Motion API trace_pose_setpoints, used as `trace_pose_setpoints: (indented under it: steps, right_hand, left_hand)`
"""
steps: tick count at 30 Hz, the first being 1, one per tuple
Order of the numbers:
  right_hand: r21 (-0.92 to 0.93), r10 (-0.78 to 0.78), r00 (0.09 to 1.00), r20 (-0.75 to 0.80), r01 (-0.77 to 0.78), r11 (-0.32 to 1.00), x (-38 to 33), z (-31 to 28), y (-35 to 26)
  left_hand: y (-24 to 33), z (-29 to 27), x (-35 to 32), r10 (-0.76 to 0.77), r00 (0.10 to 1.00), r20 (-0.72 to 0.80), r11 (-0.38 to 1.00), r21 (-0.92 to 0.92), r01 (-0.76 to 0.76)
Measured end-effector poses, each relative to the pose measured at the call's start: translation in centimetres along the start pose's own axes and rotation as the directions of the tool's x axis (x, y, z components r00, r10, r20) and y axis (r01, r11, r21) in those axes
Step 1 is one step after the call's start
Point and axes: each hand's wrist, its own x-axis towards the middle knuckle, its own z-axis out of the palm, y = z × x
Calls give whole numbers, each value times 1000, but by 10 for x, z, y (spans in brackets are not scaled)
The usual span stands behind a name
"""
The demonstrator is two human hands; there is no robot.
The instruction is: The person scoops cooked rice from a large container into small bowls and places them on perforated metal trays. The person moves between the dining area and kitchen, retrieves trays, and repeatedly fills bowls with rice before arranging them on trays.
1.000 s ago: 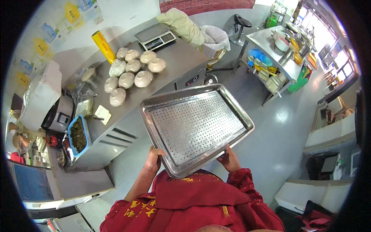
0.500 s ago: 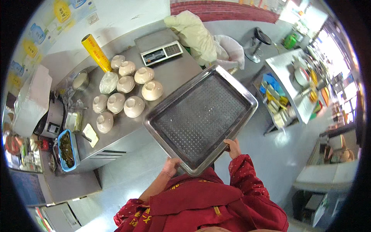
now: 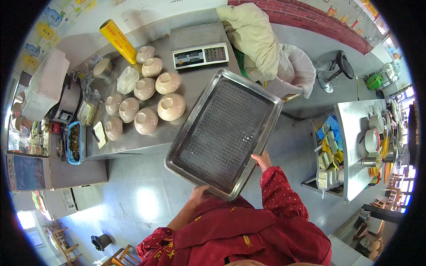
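A rectangular perforated metal tray (image 3: pixel 220 133) with a raised rim is held in front of me, tilted and turned at an angle. My left hand (image 3: pixel 199 195) grips its near left edge, the fingers partly hidden by the rim. My right hand (image 3: pixel 262 160) is closed on the near right side, its fingertips over the rim. The tray's far end reaches over the edge of the steel counter (image 3: pixel 166 135), close to the scale. Several upside-down pale bowls (image 3: pixel 171 107) stand on the counter to the left.
A flat-topped scale (image 3: pixel 199 46) and a yellow cardboard tube (image 3: pixel 118 41) stand at the counter's back. Beyond lie a cream cloth (image 3: pixel 248 37) and a white-lined bin (image 3: pixel 296 71). At right are a black stool (image 3: pixel 330 73) and a steel table (image 3: pixel 355 146). A blue basket (image 3: pixel 71 157) sits at left.
My view has swung, so the scale, cloth and stool appear farther right and more floor shows at lower left. The tray has turned more upright in the picture, still in both hands.
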Motion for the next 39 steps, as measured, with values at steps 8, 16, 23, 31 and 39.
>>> trace_pose_setpoints:
  steps: [8,16,23,31,39]
  right_hand:
    - [-640,-355,900,-254,119,759,34,23,-12]
    - [-721,-381,885,-269,77,689,71,16,-47]
    - [-767,-414,885,-214,110,632,81,13,-60]
    - [-785,-419,902,-107,182,593,116,8,-82]
    - [-770,-426,904,35,297,565,171,-15,-112]
  left_hand:
    - [28,-15,34,-482,862,-160,647,-728,227]
    - [48,-15,79,-490,854,-173,621,-757,204]
    - [48,10,68,-546,832,-97,513,-824,241]
    - [55,34,82,-509,850,-137,468,-873,139]
    - [57,74,129,-575,791,-210,388,-921,38]
